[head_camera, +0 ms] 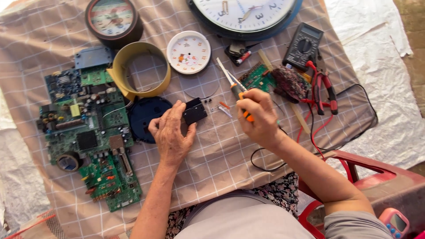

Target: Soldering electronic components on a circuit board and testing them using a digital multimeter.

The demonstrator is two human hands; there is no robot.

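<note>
My left hand (pixel 170 132) rests on the checked cloth (pixel 221 150) and grips a small black clock movement box (pixel 195 110) by its left side. My right hand (pixel 259 116) is closed on a screwdriver with an orange and black handle (pixel 239 92), its metal tip pointing up and left. Small loose clock hands (pixel 223 108) lie between the two hands. A round black clock back (pixel 148 116) lies just left of my left hand.
Green circuit boards (pixel 88 132) fill the left side, with a tape roll (pixel 68 161). A yellow clock ring (pixel 139 71), a white dial (pixel 189 52), two clocks (pixel 113 20) (pixel 245 15), a multimeter (pixel 303 44), red pliers (pixel 325 90) and a red chair (pixel 376 177) surround the hands.
</note>
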